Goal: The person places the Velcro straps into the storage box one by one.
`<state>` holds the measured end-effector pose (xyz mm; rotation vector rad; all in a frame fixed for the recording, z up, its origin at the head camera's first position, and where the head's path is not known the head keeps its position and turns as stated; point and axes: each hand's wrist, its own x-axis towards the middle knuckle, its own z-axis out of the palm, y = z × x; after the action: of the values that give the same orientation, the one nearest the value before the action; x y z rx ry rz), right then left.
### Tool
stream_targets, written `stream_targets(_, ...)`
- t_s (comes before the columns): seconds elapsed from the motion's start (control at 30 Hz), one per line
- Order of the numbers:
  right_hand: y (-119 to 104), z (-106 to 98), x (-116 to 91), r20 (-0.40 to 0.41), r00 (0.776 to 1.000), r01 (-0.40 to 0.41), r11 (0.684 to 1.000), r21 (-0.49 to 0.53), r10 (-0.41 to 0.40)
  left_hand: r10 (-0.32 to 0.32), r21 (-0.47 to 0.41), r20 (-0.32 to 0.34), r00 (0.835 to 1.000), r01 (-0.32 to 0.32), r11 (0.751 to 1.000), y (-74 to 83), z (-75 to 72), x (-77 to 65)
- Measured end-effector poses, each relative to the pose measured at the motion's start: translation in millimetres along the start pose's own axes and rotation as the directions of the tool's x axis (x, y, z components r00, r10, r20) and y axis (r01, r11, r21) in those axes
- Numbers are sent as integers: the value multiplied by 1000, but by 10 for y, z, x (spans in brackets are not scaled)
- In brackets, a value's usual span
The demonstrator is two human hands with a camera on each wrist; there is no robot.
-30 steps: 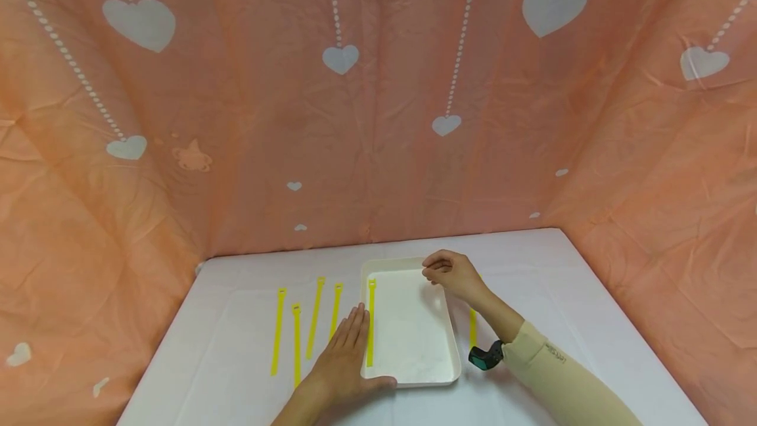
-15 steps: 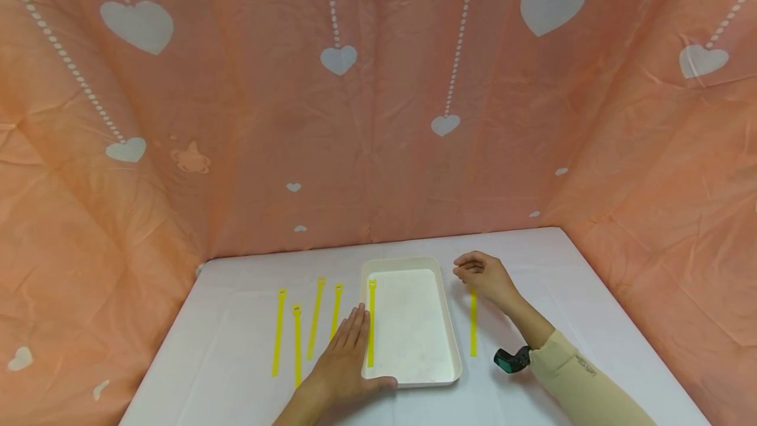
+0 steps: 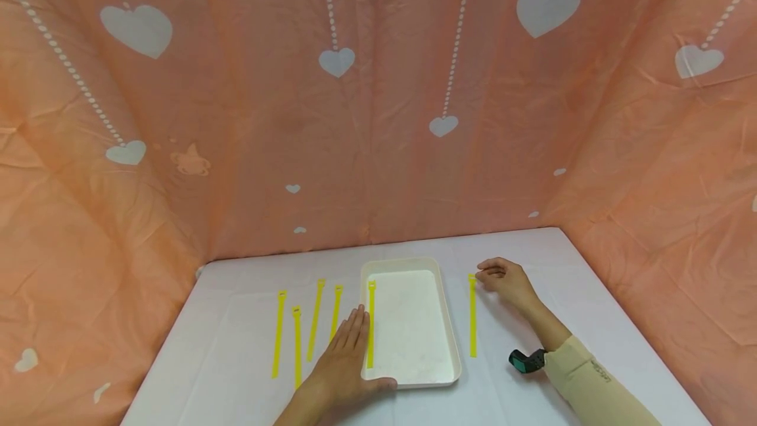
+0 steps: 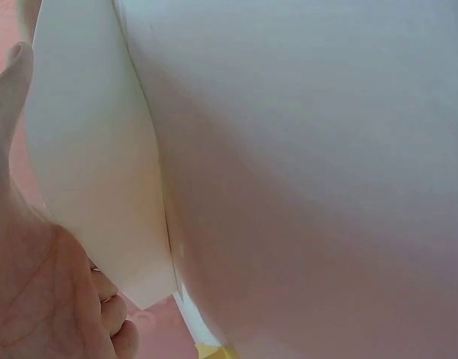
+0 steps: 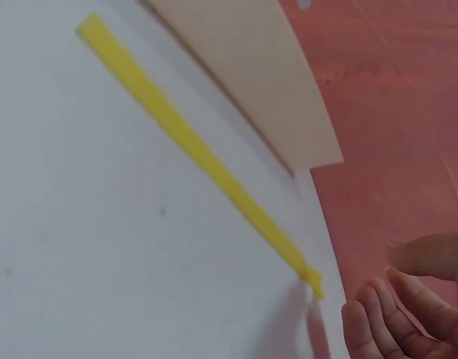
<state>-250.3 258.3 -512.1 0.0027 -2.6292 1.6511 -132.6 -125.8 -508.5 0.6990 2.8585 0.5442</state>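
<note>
A white shallow tray (image 3: 414, 327) lies on the table, with one yellow cable strap (image 3: 372, 298) along its left inner side. My left hand (image 3: 345, 360) rests at the tray's near left corner, fingers straight along the left side and thumb at the near edge. In the left wrist view, the palm (image 4: 49, 292) is beside the tray's outer wall (image 4: 102, 149). Right of the tray, another yellow cable strap (image 3: 473, 321) lies on the cloth. My right hand (image 3: 505, 281) hovers by its slotted head, fingers loosely curled; the right wrist view shows nothing between the fingers (image 5: 371, 314).
Several more yellow cable straps (image 3: 278, 334) lie left of the tray, one partly hidden behind my left hand. White cloth (image 3: 225, 347) covers the table. Pink fabric (image 3: 378, 202) with hearts stands at the back and both sides. A dark device (image 3: 526, 361) is on my right wrist.
My right hand has moved right, from above the tray's far right corner to beside the strap's head, uncovering that strap. My left hand and the tray have stayed in place.
</note>
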Motion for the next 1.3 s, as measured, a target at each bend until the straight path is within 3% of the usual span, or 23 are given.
stream_targets(0.3,119,1,42,18,999,-35,998,-54,36,2,30,-6,1000,-2,1000,5,-3,4)
stream_targets(0.57,182,25,64,28,1000,-7,993,-121,10,-20,13,24,1000,19,1000,19,-9,-8)
stream_targets(1.3,167,85,123,32,999,-1,994,-107,4,-24,-3,8,1000,24,1000,-18,19,-2)
